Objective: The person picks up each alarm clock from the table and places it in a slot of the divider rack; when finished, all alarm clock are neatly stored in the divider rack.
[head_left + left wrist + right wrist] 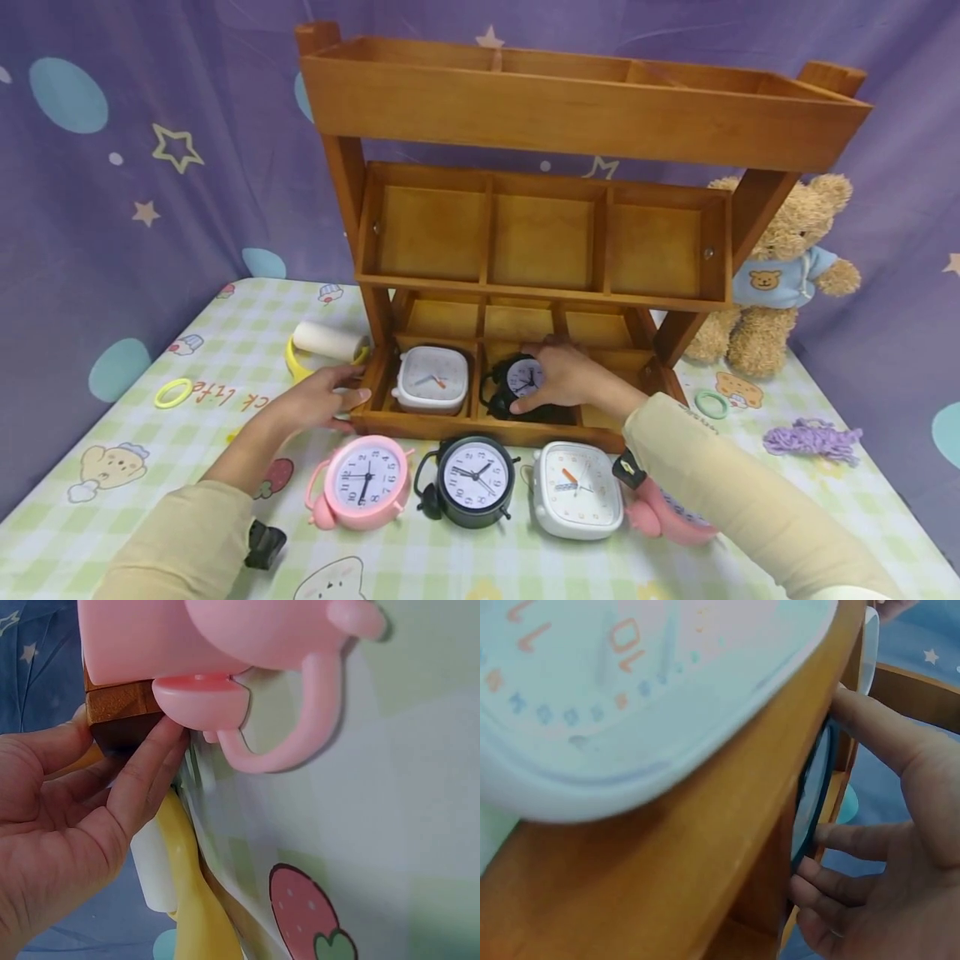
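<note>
My right hand (562, 375) holds a small black alarm clock (523, 377) in the bottom tier's middle compartment, thumb at its near edge and fingers on its far side. The right wrist view shows only a sliver of that clock (812, 791) between thumb and fingers. At the front left corner of the wooden shelf rack (465, 427), my left hand (318, 402) grips the wood, thumb on one side and fingers on the other. A white alarm clock (431, 379) lies in the bottom left compartment, face up.
Before the rack lie a pink alarm clock (369, 483), a black one (474, 483), a white one (577, 490) and another pink one (675, 517), partly under my right sleeve. A yellow-and-white roller (330, 342), teddy bear (780, 275) and purple yarn (813, 440) sit around the rack.
</note>
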Demonstrator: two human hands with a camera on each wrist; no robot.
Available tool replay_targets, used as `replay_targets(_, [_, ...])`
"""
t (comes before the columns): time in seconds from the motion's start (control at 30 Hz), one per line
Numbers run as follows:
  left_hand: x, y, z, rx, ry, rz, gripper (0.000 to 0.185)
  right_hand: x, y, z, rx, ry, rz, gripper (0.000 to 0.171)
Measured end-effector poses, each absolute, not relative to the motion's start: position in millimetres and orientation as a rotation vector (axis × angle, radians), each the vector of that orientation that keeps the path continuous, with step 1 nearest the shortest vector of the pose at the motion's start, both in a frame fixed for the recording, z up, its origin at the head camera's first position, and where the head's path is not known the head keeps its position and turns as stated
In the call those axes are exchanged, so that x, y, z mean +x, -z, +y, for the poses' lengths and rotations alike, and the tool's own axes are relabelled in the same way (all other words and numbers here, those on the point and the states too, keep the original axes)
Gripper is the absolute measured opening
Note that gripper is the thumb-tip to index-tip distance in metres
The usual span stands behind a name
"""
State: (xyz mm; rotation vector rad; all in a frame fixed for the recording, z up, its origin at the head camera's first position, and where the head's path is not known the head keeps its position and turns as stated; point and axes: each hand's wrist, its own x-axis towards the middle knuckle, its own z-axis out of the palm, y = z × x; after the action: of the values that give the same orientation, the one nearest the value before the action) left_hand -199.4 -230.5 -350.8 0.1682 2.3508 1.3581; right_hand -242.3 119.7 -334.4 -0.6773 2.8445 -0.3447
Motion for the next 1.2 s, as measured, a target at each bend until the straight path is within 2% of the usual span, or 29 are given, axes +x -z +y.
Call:
replay_targets(0.67, [-198,350,-230,0.161,-1.379,2.331,0.058,-230,311,156,-0.905,0.640,2.829,0.060])
replay_targets(1.2, [-198,351,-231,0.165,-1.385,2.322,0.059,-198,297,209,-0.924,0.868,2.936,0.047])
